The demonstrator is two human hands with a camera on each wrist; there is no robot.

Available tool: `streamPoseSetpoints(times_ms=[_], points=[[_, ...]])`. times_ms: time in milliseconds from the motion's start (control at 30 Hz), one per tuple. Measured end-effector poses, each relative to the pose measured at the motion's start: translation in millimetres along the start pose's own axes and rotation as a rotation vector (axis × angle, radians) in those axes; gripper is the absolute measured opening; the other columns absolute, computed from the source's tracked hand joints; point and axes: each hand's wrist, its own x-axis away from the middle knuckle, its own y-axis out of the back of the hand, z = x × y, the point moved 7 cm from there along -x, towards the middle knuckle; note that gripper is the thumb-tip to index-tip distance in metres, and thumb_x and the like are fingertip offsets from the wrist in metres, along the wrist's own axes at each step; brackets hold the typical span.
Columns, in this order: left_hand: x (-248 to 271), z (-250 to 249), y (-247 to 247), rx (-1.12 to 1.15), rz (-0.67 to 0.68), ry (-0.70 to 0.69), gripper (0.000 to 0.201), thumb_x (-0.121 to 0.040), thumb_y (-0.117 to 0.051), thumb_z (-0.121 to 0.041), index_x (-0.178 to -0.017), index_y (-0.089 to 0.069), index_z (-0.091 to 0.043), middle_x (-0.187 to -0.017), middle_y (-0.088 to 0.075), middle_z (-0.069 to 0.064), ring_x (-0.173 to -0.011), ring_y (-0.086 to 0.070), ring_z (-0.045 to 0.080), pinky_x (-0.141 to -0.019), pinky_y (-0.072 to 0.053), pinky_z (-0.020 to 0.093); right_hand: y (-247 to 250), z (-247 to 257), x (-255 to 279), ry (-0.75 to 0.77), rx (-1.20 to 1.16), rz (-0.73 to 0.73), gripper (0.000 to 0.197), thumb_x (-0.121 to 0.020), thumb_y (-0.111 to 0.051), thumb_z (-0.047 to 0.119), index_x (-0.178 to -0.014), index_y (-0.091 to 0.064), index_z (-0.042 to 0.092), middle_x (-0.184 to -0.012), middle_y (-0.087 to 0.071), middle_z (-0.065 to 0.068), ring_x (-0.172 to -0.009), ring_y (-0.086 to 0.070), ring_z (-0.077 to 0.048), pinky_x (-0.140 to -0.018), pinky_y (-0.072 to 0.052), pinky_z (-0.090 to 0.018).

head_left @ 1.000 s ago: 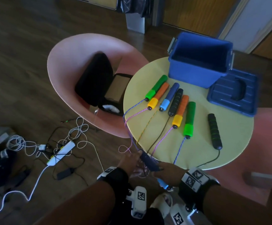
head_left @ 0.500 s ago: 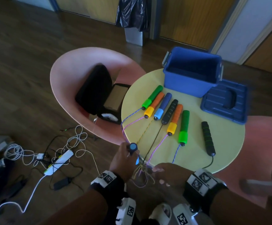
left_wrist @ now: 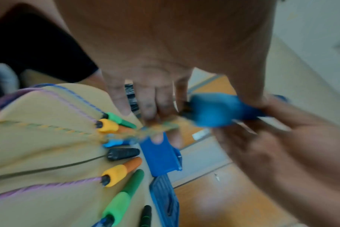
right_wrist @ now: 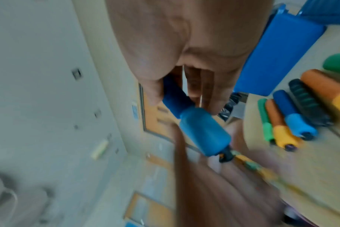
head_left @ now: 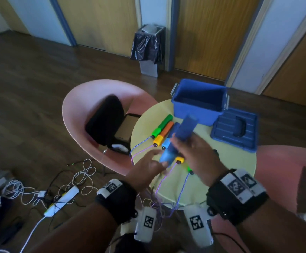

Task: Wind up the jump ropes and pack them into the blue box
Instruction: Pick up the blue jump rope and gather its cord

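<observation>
A: Where is the blue handle held, relative to the yellow table?

B: It is raised above the table's near edge, tilted with its dark end toward the blue box. The right hand is wrapped around its dark upper part; thumb and fingers are seen curled on it in the right wrist view.

A: And the left hand?

B: Its fingers are placed at the handle's light-blue lower end. Whether that end is gripped cannot be told; the frames are blurred there.

A: The remaining handles?

B: A green and an orange handle are laid side by side on the table in front of the box, cords trailing over the near edge. The box is open, at the table's far edge, with its lid laid just beside it.
</observation>
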Motion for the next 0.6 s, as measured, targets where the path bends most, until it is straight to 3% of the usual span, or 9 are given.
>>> streamPoseSetpoints(times_ms=[67, 133, 200, 267, 300, 400, 467, 567, 600], points=[[4, 27, 3, -0.114, 0.01, 0.098, 0.034, -0.072, -0.065, -0.055, -0.091, -0.061, -0.026, -0.06, -0.067, -0.004, -0.059, -0.06, 0.011, -0.066, -0.047, 0.029, 41, 29, -2, 0.065, -0.235, -0.153, 0.011, -0.101, -0.057, 0.022, -0.102, -0.058, 0.011, -0.102, -0.07, -0.017, -0.103, -0.068, -0.035, -0.094, -0.054, -0.055], [13, 60, 16, -0.304, -0.028, 0.17, 0.02, -0.086, -0.063, -0.036, -0.069, -0.059, -0.026, -0.056, -0.059, -0.006, -0.055, -0.052, 0.005, -0.063, -0.045, 0.025, 92, 56, -1, 0.15, -0.461, -0.305, 0.004, -0.104, -0.049, 0.018, -0.108, -0.052, 0.018, -0.102, -0.071, -0.005, -0.107, -0.069, -0.028, -0.09, -0.057, -0.045], [25, 94, 29, -0.451, -0.009, 0.228, 0.037, -0.092, -0.059, -0.028, -0.055, -0.057, -0.027, -0.049, -0.055, -0.007, -0.048, -0.049, 0.001, -0.058, -0.043, 0.024, 141, 75, 13, 0.311, -0.551, -0.526, 0.007, -0.103, -0.051, 0.014, -0.104, -0.05, 0.021, -0.08, -0.07, 0.009, -0.086, -0.071, -0.019, -0.082, -0.057, -0.043], [34, 115, 46, -0.529, -0.05, 0.293, 0.047, -0.095, -0.06, -0.024, -0.048, -0.053, -0.023, -0.042, -0.052, -0.009, -0.043, -0.045, -0.002, -0.057, -0.039, 0.026, 175, 88, 35, 0.513, -0.387, -0.677, 0.013, -0.091, -0.059, 0.012, -0.099, -0.053, 0.021, -0.071, -0.063, 0.012, -0.067, -0.064, -0.017, -0.074, -0.053, -0.044], [35, 115, 52, -0.559, -0.087, 0.292, 0.046, -0.094, -0.061, -0.024, -0.05, -0.05, -0.022, -0.043, -0.05, -0.008, -0.045, -0.045, -0.001, -0.058, -0.038, 0.028, 178, 94, 43, 0.556, -0.217, -0.659, 0.016, -0.085, -0.062, 0.015, -0.095, -0.055, 0.024, -0.072, -0.062, 0.011, -0.065, -0.061, -0.018, -0.071, -0.051, -0.043], [27, 79, 45, -0.549, -0.118, 0.134, 0.033, -0.09, -0.062, -0.03, -0.061, -0.051, -0.019, -0.054, -0.047, -0.005, -0.053, -0.042, 0.005, -0.056, -0.035, 0.026, 139, 69, 37, 0.271, 0.382, -0.281, 0.018, -0.082, -0.07, 0.022, -0.088, -0.056, 0.031, -0.073, -0.061, 0.003, -0.061, -0.06, -0.01, -0.059, -0.049, -0.029], [18, 39, 25, -0.52, -0.07, 0.016, 0.026, -0.09, -0.066, -0.03, -0.068, -0.057, -0.019, -0.056, -0.049, -0.007, -0.053, -0.041, 0.002, -0.053, -0.033, 0.018, 96, 30, 36, 0.072, 0.608, 0.023, 0.027, -0.082, -0.072, 0.02, -0.102, -0.056, 0.03, -0.074, -0.06, 0.005, -0.053, -0.057, -0.001, -0.051, -0.045, -0.018], [3, -17, -5, -0.451, -0.045, -0.113, 0.021, -0.085, -0.065, -0.029, -0.066, -0.057, -0.03, -0.056, -0.05, -0.013, -0.058, -0.043, 0.003, -0.059, -0.036, 0.021, 31, -28, 44, -0.136, 0.658, 0.449, 0.06, -0.084, -0.069, 0.03, -0.133, -0.039, 0.045, -0.1, -0.061, 0.009, -0.062, -0.058, 0.005, -0.059, -0.046, -0.018], [-2, -30, -13, -0.442, -0.047, -0.154, 0.021, -0.082, -0.062, -0.025, -0.064, -0.054, -0.031, -0.058, -0.051, -0.012, -0.061, -0.045, 0.006, -0.062, -0.038, 0.025, 15, -43, 47, -0.198, 0.606, 0.548, 0.06, -0.087, -0.068, 0.026, -0.139, -0.038, 0.038, -0.104, -0.063, 0.003, -0.061, -0.058, 0.002, -0.059, -0.046, -0.018]])
